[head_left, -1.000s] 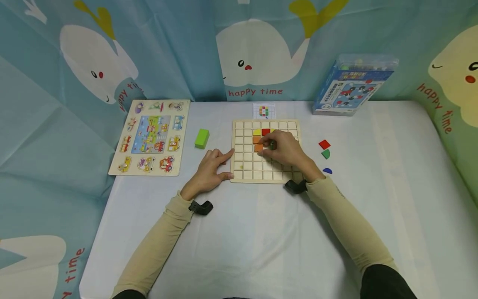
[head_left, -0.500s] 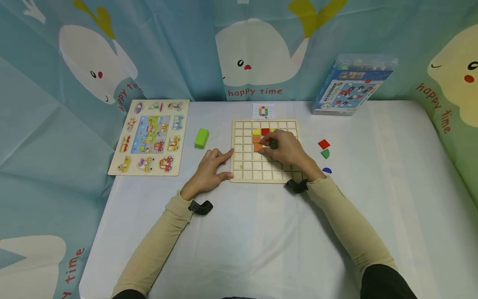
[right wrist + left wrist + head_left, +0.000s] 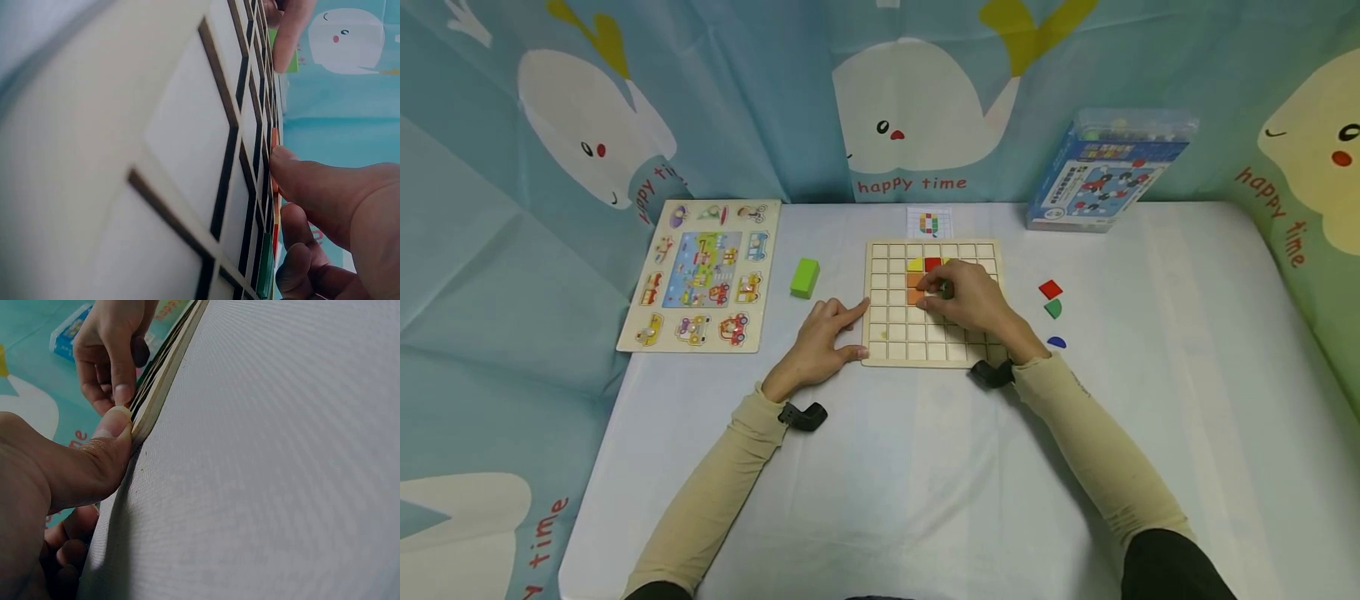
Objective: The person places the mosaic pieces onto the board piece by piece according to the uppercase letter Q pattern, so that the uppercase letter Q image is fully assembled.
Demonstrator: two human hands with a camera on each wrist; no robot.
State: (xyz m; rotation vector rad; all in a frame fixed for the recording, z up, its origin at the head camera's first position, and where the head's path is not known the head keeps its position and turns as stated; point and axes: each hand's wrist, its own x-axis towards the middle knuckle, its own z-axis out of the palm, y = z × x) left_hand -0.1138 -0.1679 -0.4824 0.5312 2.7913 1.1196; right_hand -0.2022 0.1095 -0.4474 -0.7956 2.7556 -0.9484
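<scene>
My left hand (image 3: 818, 348) steadies the left edge of a wooden grid board (image 3: 895, 360), index finger and thumb stretched against it. In the left wrist view, that thumb (image 3: 112, 434) presses at the board's corner. My right hand (image 3: 973, 300) is over the board, pinching the lower orange square tile (image 3: 914, 297) at its right side. The right wrist view shows the thumb on the orange tile (image 3: 274, 139). Above it lie another orange tile (image 3: 914, 280), a yellow piece (image 3: 915, 265) and a red tile (image 3: 932, 264). A green tile (image 3: 947, 289) is partly hidden under the right hand.
Right of the board lie a red piece (image 3: 1050, 289), a green piece (image 3: 1054, 308) and a blue half-round (image 3: 1057, 342). A pattern card (image 3: 929, 222) is behind the board. A green block (image 3: 805, 278), picture puzzle (image 3: 698, 275) and blue box (image 3: 1105, 179) stand around.
The lower orange tile has shifted slightly left, lining up under the other orange one, with my right fingertips following. My left hand has stayed in place.
</scene>
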